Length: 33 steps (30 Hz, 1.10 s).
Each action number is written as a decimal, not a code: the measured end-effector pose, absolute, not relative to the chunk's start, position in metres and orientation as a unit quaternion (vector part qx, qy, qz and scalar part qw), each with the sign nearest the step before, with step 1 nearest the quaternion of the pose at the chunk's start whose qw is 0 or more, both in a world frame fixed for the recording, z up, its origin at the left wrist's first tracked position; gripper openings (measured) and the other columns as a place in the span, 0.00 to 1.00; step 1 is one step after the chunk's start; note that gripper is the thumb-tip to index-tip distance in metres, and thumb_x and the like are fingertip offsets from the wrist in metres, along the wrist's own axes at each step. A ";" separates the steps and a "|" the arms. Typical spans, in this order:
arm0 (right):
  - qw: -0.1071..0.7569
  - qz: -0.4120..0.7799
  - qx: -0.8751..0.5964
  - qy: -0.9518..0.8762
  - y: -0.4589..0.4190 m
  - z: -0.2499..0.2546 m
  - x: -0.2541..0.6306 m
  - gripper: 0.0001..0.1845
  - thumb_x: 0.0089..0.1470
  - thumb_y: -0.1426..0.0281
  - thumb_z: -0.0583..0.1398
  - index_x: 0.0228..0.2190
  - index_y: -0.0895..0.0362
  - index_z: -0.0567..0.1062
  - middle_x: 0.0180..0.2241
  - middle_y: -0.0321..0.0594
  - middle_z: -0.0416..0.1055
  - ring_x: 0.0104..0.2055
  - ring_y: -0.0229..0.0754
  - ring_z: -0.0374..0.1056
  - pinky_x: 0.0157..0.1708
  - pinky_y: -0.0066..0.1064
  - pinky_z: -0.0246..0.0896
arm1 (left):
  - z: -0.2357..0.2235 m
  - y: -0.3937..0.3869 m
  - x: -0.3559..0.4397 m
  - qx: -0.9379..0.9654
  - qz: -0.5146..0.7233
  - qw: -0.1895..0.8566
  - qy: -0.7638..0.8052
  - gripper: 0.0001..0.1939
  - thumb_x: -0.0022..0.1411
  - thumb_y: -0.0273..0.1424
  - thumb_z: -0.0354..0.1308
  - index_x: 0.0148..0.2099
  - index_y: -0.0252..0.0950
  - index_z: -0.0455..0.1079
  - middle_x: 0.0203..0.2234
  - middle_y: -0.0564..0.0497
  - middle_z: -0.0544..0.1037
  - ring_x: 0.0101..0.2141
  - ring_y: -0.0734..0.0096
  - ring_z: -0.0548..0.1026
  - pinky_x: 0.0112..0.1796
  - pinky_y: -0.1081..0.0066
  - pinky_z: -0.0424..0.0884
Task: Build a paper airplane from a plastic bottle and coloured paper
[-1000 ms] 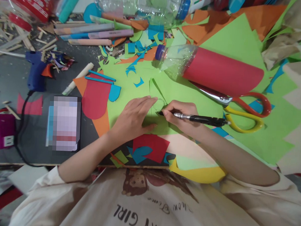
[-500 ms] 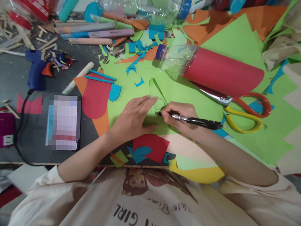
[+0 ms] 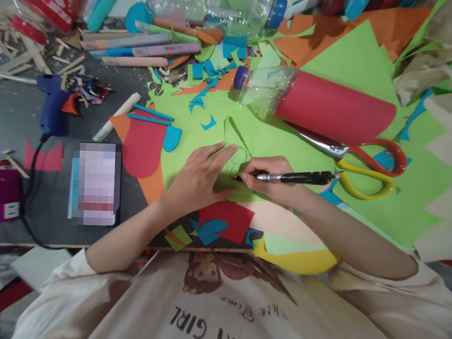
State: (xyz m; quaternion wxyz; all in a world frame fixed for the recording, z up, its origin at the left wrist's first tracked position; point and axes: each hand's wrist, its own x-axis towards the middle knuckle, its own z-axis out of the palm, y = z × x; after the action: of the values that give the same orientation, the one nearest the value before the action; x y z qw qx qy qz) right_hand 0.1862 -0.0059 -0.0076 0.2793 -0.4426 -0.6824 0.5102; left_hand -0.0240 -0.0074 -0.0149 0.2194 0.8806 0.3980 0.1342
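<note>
My right hand [image 3: 272, 174] grips a black pen [image 3: 303, 177], its tip down on a green sheet of paper [image 3: 225, 187]. Thin drawn lines, a rounded outline with more strokes below it, show on the paper between my hands. My left hand [image 3: 203, 171] lies flat on the same sheet with fingers stretched out, beside the drawing. Just beyond my right hand are scissors [image 3: 366, 182] with red and yellow handles, their blades partly under a clear bottle [image 3: 320, 103] wrapped in red paper.
To the left lie a blue glue gun [image 3: 52, 104] with its black cord and a phone [image 3: 98, 185] with a blurred screen. Several markers [image 3: 144, 50], paper scraps [image 3: 210, 70] and another clear bottle [image 3: 231, 11] fill the back. Red paper [image 3: 227, 221] lies near the front edge.
The pen tip has moved slightly toward me, and more line shows beneath the rounded outline. My left hand has stayed in place.
</note>
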 end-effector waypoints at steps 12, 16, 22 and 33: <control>0.233 0.508 -0.462 -0.689 -0.004 -0.003 0.186 0.11 0.49 0.67 0.57 0.18 0.55 0.65 0.15 0.30 0.59 0.18 0.31 0.52 0.21 0.27 0.45 | -0.013 -0.007 -0.025 0.887 0.128 0.217 0.388 0.39 0.59 0.40 0.64 0.67 0.33 0.55 0.60 0.35 0.68 0.62 0.48 0.64 0.60 0.52 0.63; 0.229 0.501 -0.466 -0.693 -0.004 -0.002 0.186 0.11 0.49 0.67 0.56 0.18 0.55 0.65 0.15 0.31 0.60 0.19 0.32 0.53 0.21 0.27 0.45 | -0.015 -0.008 -0.025 0.884 0.130 0.220 0.391 0.39 0.59 0.41 0.63 0.67 0.34 0.54 0.61 0.35 0.67 0.62 0.48 0.64 0.59 0.51 0.63; 0.236 0.497 -0.463 -0.695 -0.006 -0.009 0.186 0.11 0.48 0.67 0.57 0.17 0.56 0.65 0.14 0.30 0.58 0.18 0.31 0.51 0.19 0.27 0.44 | -0.016 -0.007 -0.026 0.886 0.140 0.218 0.385 0.41 0.58 0.41 0.65 0.67 0.34 0.54 0.61 0.35 0.67 0.62 0.47 0.64 0.59 0.51 0.63; 0.209 0.518 -0.449 -0.698 -0.001 -0.005 0.187 0.11 0.46 0.67 0.58 0.17 0.56 0.66 0.15 0.31 0.61 0.18 0.31 0.53 0.21 0.28 0.45 | -0.016 -0.008 -0.025 0.889 0.155 0.206 0.378 0.37 0.60 0.38 0.61 0.66 0.33 0.55 0.60 0.35 0.68 0.62 0.49 0.65 0.60 0.52 0.63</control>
State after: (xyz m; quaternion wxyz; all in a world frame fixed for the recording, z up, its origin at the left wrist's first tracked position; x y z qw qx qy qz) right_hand 0.1874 -0.0010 -0.0054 0.2087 -0.4492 -0.6976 0.5177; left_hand -0.0249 -0.0078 -0.0159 0.2061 0.8893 0.3778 0.1547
